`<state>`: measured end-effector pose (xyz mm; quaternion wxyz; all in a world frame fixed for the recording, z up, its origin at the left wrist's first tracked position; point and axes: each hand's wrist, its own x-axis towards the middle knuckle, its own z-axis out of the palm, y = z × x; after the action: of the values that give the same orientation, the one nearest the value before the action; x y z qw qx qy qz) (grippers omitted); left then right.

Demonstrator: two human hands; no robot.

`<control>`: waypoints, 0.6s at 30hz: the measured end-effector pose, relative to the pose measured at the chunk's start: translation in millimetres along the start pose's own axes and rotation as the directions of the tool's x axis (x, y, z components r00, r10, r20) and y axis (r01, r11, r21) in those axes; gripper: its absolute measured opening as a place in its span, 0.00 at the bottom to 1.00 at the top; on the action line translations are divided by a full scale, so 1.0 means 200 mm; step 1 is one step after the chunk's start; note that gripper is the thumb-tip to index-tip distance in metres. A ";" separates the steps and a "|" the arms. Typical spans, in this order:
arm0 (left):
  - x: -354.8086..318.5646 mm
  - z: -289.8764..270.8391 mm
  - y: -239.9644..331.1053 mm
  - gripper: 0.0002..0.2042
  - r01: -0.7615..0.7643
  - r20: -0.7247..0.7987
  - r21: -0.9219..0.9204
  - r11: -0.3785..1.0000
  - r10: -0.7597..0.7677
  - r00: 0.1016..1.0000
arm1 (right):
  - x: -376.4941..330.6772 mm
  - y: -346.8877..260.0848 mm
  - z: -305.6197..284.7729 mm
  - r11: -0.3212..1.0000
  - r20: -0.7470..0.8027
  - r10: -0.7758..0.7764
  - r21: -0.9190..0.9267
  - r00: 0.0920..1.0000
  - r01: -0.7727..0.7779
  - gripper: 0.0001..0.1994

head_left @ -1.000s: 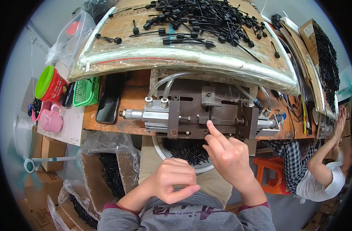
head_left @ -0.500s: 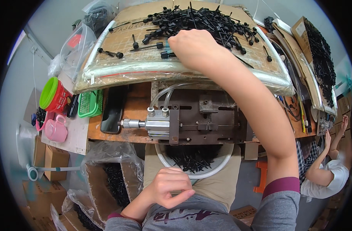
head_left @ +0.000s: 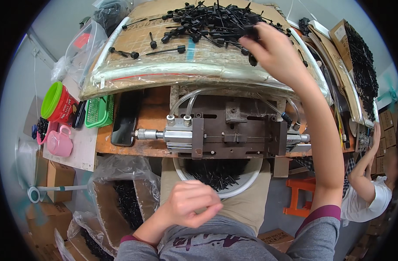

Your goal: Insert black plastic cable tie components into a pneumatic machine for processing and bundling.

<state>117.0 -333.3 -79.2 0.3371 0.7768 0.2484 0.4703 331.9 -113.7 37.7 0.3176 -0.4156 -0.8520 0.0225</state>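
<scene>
Black pieces (head_left: 250,31) sit pinched at the tip of the right grip (head_left: 277,51) (heap (head_left: 207,21) alongside).

At lower centre, a hand could pass over the basket (head_left: 240,190), between the left hand (head_left: 192,202) and right arm (head_left: 325,130), to the fixture (head_left: 251,127). Tubes (head_left: 178,103) arch behind it. The pile (head_left: 216,21) crowds top centre; the board (head_left: 164,62) is sparser at upper left.

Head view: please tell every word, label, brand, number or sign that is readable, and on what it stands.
Shirt: large dark lettering, wording withheld.
Cardboard under the black parts: printed letters, partly covered, wording withheld.
Red tub: pale print, too small to read.
Floor carton: print, too blurred to read.
</scene>
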 end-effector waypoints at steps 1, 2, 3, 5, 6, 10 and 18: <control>0.03 -0.01 0.01 0.03 0.002 -0.071 0.032 0.999 0.001 0.997 | -0.06 -0.02 -0.06 0.982 -0.032 0.135 0.135 0.990 -0.129 0.13; 0.06 -0.03 0.02 0.02 0.017 -0.151 0.069 0.997 -0.007 0.989 | -0.11 -0.08 -0.10 0.895 0.082 0.258 0.356 0.963 -0.270 0.14; 0.09 -0.04 0.02 0.02 0.027 -0.226 0.099 0.995 -0.004 0.974 | -0.18 -0.13 -0.14 0.742 0.214 0.352 0.529 0.911 -0.411 0.16; 0.16 -0.06 0.03 0.09 0.165 -0.372 0.200 0.966 -0.081 0.925 | -0.34 -0.21 -0.08 0.424 0.269 0.372 0.803 0.889 -0.420 0.14; 0.19 -0.04 0.01 0.13 0.184 -0.419 0.172 0.968 -0.097 0.903 | -0.41 -0.28 -0.08 0.267 0.385 0.410 0.816 0.827 -0.513 0.15; 0.25 0.02 0.01 0.19 0.115 -0.288 0.166 0.979 -0.063 0.955 | -0.68 -0.34 0.05 -0.162 0.603 0.252 0.798 0.757 -0.581 0.12; 0.19 0.08 0.02 0.21 0.163 -0.179 0.219 0.962 -0.125 0.976 | -0.89 -0.38 0.08 -0.205 0.598 0.453 0.792 0.662 -0.575 0.11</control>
<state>148.2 -313.4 -60.9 0.2557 0.7496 0.3845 0.4743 351.4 -288.1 -45.3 0.4253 -0.3987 -0.3657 0.7255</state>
